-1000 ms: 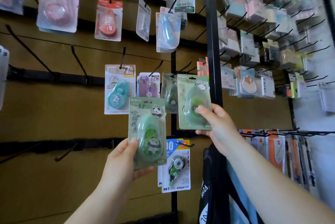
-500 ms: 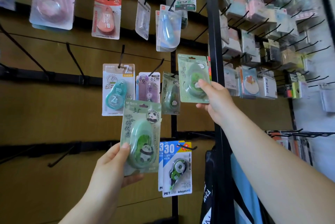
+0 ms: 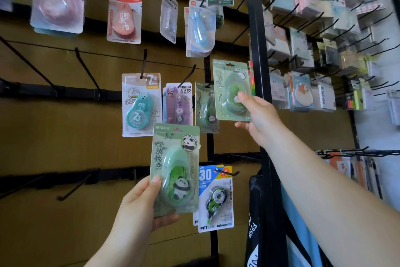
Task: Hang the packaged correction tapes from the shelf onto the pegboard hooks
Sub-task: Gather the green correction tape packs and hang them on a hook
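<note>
Evidently, two panda-printed correction tape packs are held up before the pegboard [image 3: 65, 137]. The upper green pack [image 3: 227, 80] is pinched low on its blister by the right grip [image 3: 259, 117], thumb in front and fingers behind. It is raised near the pegboard's right edge, just beside a like hung pack [image 3: 204, 111]. The lower green pack [image 3: 175, 158] is clamped at its lower left corner by the left grip [image 3: 138, 204], towards the board's middle. Each pack is judged light, with a stiff card back and a smooth, slippery bubble. A hold low on the card is favoured, so the top slot is left free for hanging; hard squeezing may bend the card.
</note>
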Motion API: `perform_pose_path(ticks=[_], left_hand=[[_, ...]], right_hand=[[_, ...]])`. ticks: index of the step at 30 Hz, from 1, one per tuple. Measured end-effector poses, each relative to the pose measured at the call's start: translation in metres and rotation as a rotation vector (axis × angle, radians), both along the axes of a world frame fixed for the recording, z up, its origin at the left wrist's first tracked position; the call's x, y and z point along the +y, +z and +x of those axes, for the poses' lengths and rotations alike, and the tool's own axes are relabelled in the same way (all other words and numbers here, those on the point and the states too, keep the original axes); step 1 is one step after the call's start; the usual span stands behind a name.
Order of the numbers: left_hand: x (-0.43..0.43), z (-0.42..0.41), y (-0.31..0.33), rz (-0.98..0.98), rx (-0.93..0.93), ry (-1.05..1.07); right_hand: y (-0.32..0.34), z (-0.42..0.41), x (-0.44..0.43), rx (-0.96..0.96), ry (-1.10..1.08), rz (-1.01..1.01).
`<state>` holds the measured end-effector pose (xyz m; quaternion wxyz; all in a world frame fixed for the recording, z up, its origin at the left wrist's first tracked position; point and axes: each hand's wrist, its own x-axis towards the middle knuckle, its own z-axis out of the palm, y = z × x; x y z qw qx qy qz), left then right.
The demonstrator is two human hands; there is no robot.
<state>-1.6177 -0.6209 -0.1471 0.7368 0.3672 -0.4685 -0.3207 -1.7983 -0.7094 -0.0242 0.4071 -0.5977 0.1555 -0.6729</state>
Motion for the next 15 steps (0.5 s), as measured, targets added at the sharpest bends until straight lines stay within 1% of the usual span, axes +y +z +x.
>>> perform_pose_path(ticks=[6,12,15], left_hand=[[-0.0011,-0.0031,-0.0045,0.001,0.008,-0.008],[0.0,-0.0062,-0.0023,0.003,-0.001,-0.004],[-0.0006,-0.0077,-0.0006,0.004,-0.012,-0.003]], right_hand=[[-0.0041,-0.0054,-0.0011,-0.009,0.017,0.024],[-0.0033,-0.0083,-0.0028,-0.102,0.089,0.08],[-0.0044,-0.0067,-0.0083,-0.017,0.036,0.064]])
